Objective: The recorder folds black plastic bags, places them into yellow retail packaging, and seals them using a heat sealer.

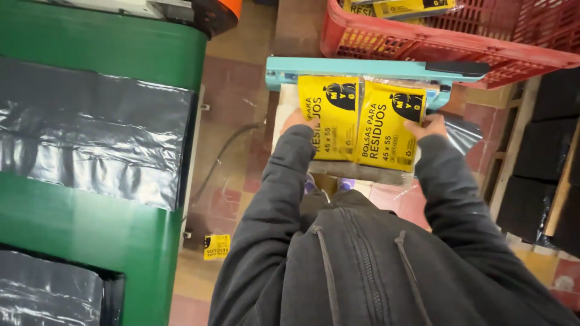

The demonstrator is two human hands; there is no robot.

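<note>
Here, at the far left, sheets of crinkled black plastic film point(90, 127) are lying across a green machine body point(109, 54), with a second patch of the same film lower down. On the tiled floor beside the machine, a small yellow printed packet point(216, 246) is lying by itself, well apart from the hands.

Moving toward the middle, the person's left hand point(297, 119), coming out of a dark grey sleeve, is curling its fingers around the left edge of a yellow printed plastic packet point(329, 118) and pressing it flat; the fingertips are hidden beneath the packet, so the grip is partly closed. Touching it on the right is lying a second yellow printed plastic packet point(383, 127), slightly tilted. Both packets are resting on a pale work surface, their top edges sitting under the long teal bar of a tabletop heat sealer point(362, 66), which is lying lowered across them.

The right hand point(430, 128) is gripping the right edge of the second packet, fingers folded over it and thumb on top.

Behind and to the right, a red plastic lattice crate point(459, 48) is holding more yellow packets, and stacks of dark folded bags point(544, 157) are standing at the far right.
</note>
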